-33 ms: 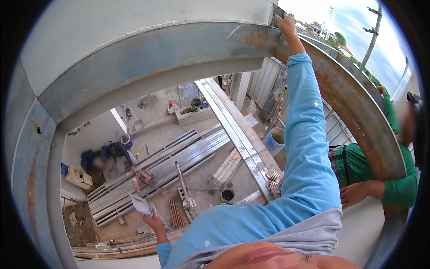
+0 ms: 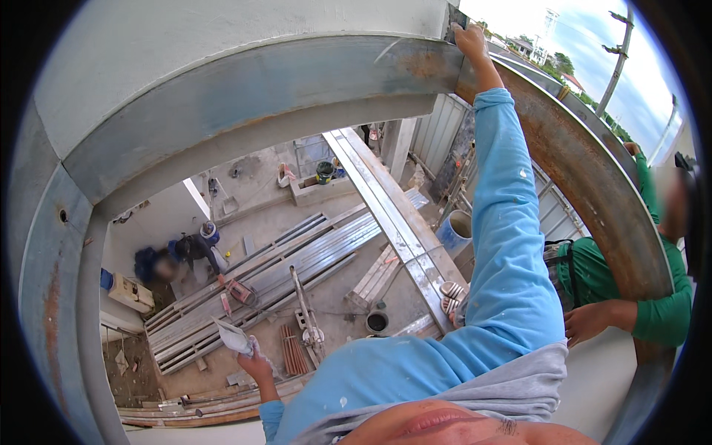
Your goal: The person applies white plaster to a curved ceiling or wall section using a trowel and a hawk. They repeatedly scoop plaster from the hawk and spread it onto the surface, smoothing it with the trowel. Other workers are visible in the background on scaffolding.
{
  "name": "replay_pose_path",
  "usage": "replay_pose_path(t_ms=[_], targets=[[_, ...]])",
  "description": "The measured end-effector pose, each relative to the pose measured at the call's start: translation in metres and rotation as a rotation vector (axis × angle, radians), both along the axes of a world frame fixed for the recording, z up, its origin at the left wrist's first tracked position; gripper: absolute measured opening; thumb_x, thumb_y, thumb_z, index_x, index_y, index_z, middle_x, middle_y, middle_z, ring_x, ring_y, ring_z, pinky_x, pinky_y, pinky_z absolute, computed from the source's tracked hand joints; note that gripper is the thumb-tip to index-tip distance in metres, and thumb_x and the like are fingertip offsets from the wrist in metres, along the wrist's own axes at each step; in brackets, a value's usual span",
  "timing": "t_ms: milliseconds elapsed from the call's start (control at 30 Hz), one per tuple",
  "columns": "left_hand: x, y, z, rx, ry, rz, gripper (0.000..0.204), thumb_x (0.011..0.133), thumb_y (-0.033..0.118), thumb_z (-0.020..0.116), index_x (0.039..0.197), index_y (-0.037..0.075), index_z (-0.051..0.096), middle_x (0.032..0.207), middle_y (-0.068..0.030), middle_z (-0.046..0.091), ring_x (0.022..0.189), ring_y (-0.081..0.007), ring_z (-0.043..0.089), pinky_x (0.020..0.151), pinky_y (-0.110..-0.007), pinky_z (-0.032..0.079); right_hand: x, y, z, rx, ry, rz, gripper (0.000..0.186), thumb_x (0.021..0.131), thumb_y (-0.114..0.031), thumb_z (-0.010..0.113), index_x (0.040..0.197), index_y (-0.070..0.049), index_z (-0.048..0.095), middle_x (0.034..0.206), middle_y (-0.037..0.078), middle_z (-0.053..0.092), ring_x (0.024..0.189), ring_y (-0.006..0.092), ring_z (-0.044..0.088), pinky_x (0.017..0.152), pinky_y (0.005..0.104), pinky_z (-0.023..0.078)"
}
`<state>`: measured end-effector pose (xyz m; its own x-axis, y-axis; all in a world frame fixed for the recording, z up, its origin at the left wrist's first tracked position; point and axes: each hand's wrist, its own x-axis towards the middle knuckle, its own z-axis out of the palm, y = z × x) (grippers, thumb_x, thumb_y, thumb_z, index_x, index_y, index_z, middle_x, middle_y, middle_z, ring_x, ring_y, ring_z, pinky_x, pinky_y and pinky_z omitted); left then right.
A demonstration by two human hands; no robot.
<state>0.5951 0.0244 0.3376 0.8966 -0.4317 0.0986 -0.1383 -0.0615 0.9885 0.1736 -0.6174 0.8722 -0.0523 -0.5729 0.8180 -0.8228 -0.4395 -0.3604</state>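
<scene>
My right hand (image 2: 473, 41) reaches up on a blue-sleeved arm, fingers closed on a dark metal edge (image 2: 455, 28) where the grey steel beam (image 2: 259, 78) meets the rusty beam (image 2: 571, 141). What exactly it grips is partly hidden. My left hand (image 2: 254, 360), low on the left, holds a trowel-like tool (image 2: 231, 336) with a pale, smeared blade above the floor far below.
A green-sleeved co-worker (image 2: 656, 271) is at the rusty beam on the right. Below, another person (image 2: 194, 256) bends beside long steel sections (image 2: 334, 245). A plank with metal strips (image 2: 378, 208) spans below me, near a blue bucket (image 2: 454, 231) and white fence (image 2: 430, 133).
My right hand has shifted very slightly left along the top metal edge. Otherwise the view looks nearly the same.
</scene>
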Motion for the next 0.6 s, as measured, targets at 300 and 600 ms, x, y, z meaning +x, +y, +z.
replay_pose_path(t_ms=[300, 600], targets=[[-0.018, -0.011, -0.003, 0.000, 0.039, 0.020, 0.026, 0.094, 0.019, 0.069, 0.084, -0.003, 0.061, 0.071, -0.0010, 0.057, 0.062, -0.0103, 0.044, 0.055, -0.031, 0.039, 0.074, 0.029, -0.002, -0.404, -0.167, 0.240, 0.039, 0.089, -0.034, 0.063, 0.097, 0.004, 0.069, 0.079, 0.029, 0.067, 0.078, 0.0424, 0.068, 0.069, 0.0524, 0.053], [-0.039, 0.009, 0.018, 0.106, 0.055, 0.066, 0.027, 0.094, 0.019, 0.069, 0.093, -0.007, 0.063, 0.077, -0.0045, 0.061, 0.067, -0.0115, 0.048, 0.060, -0.031, 0.041, -0.025, -0.041, 0.022, -0.026, -0.061, -0.064, 0.065, 0.086, -0.050, 0.059, 0.104, 0.012, 0.067, 0.114, 0.036, 0.061, 0.114, 0.0474, 0.057, 0.100, 0.0467, 0.043]])
